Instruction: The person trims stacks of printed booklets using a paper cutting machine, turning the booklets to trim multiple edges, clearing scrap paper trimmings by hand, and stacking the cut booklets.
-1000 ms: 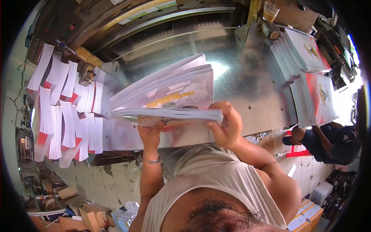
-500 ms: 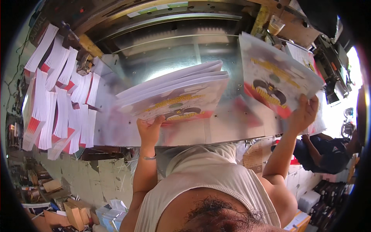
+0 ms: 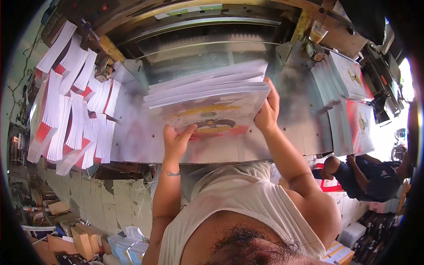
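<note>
A loose bundle of booklets [image 3: 207,104] is over the middle of the metal bench [image 3: 302,132], its cover tilted toward the person; whether it touches the metal, I cannot tell. The left hand [image 3: 178,140] has its grip clamped on the near edge, thumb across the cover, fingers hidden underneath. The right hand [image 3: 268,108] has its grip closed around the right edge. White-paged stacks [image 3: 66,112] crowd the bench's left end, and two piles with red-and-white covers [image 3: 353,104] lie at the right, near a plastic cup [image 3: 318,33]
</note>
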`<state>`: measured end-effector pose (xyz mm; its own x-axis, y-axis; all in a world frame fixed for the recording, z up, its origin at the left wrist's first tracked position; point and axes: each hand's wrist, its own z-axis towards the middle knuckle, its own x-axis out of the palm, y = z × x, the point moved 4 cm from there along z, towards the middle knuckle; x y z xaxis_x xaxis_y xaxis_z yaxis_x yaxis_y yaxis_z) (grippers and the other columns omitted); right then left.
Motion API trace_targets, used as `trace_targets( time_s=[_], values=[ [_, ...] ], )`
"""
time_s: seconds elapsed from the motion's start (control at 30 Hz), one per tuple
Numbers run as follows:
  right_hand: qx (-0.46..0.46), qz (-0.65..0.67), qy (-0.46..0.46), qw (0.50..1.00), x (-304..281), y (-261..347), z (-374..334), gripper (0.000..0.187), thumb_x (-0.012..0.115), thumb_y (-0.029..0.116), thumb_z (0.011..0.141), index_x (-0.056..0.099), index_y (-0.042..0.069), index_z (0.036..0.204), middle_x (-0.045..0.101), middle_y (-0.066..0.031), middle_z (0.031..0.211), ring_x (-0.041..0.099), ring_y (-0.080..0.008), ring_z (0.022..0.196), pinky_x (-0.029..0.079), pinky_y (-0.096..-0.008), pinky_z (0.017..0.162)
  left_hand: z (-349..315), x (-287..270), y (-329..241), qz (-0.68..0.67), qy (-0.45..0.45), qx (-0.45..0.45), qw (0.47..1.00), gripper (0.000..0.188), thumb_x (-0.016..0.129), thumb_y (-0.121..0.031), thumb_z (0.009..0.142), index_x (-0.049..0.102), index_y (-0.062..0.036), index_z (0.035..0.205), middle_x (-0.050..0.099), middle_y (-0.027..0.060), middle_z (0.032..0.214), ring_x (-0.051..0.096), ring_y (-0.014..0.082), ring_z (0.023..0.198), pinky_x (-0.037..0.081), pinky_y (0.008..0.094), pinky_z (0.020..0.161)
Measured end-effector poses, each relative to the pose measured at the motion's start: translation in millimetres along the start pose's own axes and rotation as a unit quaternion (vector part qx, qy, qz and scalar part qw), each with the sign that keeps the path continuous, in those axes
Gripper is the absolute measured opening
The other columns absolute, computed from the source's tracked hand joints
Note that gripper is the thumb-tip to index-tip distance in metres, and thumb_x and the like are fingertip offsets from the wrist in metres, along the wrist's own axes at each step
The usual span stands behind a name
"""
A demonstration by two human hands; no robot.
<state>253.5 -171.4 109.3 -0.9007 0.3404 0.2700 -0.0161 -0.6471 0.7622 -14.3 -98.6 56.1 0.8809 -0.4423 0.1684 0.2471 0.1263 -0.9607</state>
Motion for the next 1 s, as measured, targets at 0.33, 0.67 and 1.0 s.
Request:
trace_targets(
  time_s=[0.33,0.67,1.0],
  values=[
    [-0.107,-0.255,0.203,0.939,30,95,47,0.071,0.084,0.020,0.078,0.054,-0.004,0.137,0.064,-0.0098,0.115,0.061,-0.0184,0.106,0.047,-0.0316,0.094,-18,-45,73,0.329,0.120,-0.119,0.929,0.045,0.084,-0.011,0.083,0.063,0.0028,0.120,0.071,0.0102,0.109,0.071,0.0199,0.083,0.057,0.0331,0.074],
    [0.084,-0.352,0.188,0.913,-77,32,7,0.044,0.080,-0.002,0.075,0.065,0.001,0.116,0.068,-0.0055,0.106,0.062,-0.0162,0.102,0.050,-0.0317,0.091,-11,-53,-73,0.159,-0.117,0.102,0.975,0.091,0.088,0.000,0.073,0.039,-0.0025,0.149,0.066,0.0079,0.111,0.067,0.0210,0.102,0.058,0.0313,0.085],
    [0.245,-0.151,0.088,0.954,-70,-66,-71,0.051,0.079,-0.004,0.080,0.054,-0.002,0.125,0.067,-0.0088,0.116,0.063,-0.0182,0.106,0.050,-0.0343,0.092,-19,-32,15,0.085,-0.021,0.050,0.995,0.061,0.080,-0.006,0.086,0.048,-0.0020,0.138,0.068,0.0099,0.117,0.068,0.0181,0.108,0.057,0.0335,0.089]
  ],
)
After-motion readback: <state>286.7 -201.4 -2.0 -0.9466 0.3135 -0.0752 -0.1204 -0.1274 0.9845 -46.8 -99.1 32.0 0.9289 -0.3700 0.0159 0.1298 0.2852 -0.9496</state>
